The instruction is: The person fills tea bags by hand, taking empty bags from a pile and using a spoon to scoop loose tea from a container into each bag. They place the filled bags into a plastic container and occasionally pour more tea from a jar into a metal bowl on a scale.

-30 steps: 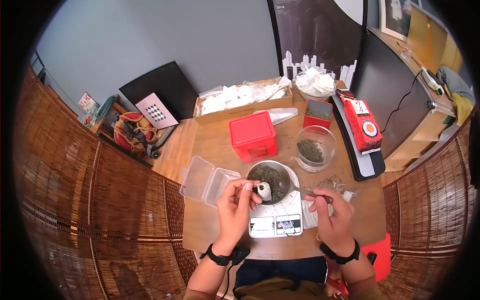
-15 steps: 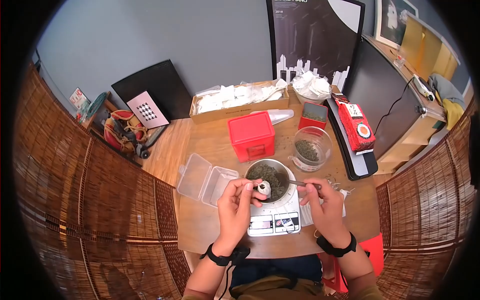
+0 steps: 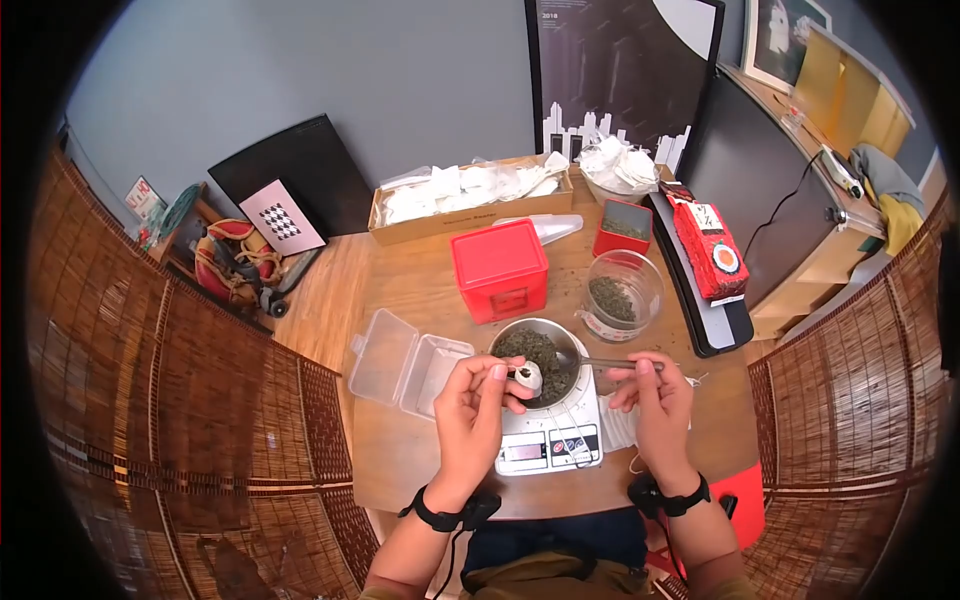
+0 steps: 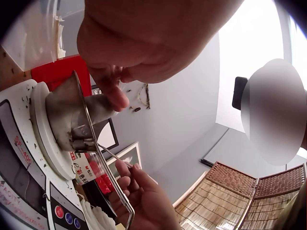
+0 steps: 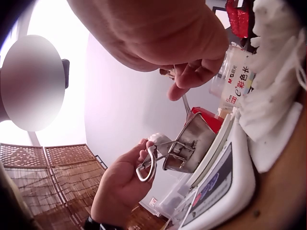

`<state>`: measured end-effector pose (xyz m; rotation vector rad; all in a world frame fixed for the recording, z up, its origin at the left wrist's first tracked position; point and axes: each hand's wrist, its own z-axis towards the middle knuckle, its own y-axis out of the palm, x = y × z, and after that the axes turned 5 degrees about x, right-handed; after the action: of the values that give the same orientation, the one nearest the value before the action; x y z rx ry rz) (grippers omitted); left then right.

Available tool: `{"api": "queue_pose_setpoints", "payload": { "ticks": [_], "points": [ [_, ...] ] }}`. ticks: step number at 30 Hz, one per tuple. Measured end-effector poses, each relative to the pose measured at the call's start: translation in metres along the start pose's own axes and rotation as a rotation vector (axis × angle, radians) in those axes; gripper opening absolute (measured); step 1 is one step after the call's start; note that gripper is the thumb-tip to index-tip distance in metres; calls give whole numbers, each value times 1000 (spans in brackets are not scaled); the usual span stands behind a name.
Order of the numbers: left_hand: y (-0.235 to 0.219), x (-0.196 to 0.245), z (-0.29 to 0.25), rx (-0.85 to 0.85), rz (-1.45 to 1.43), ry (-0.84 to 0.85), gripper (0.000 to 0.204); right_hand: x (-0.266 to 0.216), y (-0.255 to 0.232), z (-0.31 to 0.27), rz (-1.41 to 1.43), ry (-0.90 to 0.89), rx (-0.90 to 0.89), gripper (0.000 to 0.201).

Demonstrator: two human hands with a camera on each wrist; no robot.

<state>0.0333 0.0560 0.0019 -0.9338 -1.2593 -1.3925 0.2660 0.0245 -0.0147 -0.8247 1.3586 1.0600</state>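
My left hand (image 3: 468, 415) pinches a small white tea bag (image 3: 529, 380) by its top, over the near left side of a metal pan. Dark leaf shows in the bag's mouth. In my right hand (image 3: 660, 412) is the thin handle of a metal spoon (image 3: 608, 363), gripped between thumb and fingers. The spoon's bowl lies in the pan beside dried tea leaves (image 3: 540, 350). The steel pan (image 4: 64, 115) stands on a white kitchen scale (image 3: 503, 452), its wire handle (image 5: 147, 167) pointing toward me.
Left of the scale lies an open clear plastic box (image 3: 385, 355). Behind stand a red lidded tin (image 3: 500, 265), a clear tub (image 3: 650, 290) with leaves and an open red tin (image 3: 622, 240). White bags (image 3: 620, 430) lie right of the scale. A carton (image 3: 470, 215) holds white packets.
My right hand has moved slightly away from me, and the spoon handle lies more level. The left hand keeps the tea bag over the pan. The head view has shifted slightly.
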Motion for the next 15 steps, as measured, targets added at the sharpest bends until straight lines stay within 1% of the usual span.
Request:
{"api": "queue_pose_setpoints", "payload": {
  "ticks": [2,3,5,9,12,15],
  "points": [
    [2,-2,3,2,2,-8,14,0,-2,1,32,21,72,27],
    [2,-2,4,4,0,-9,14,-1,-2,2,29,22,71,27],
    [4,-3,6,2,2,-4,14,-7,-4,4,113,60,106,30],
    [7,0,8,15,9,-28,15,-22,-3,6,157,55,83,31],
    [9,2,9,36,-21,-42,17,-33,2,6,164,61,31,31],
    [9,2,8,51,-4,-70,18,-36,6,5,140,25,-28,30]
  ]
}}
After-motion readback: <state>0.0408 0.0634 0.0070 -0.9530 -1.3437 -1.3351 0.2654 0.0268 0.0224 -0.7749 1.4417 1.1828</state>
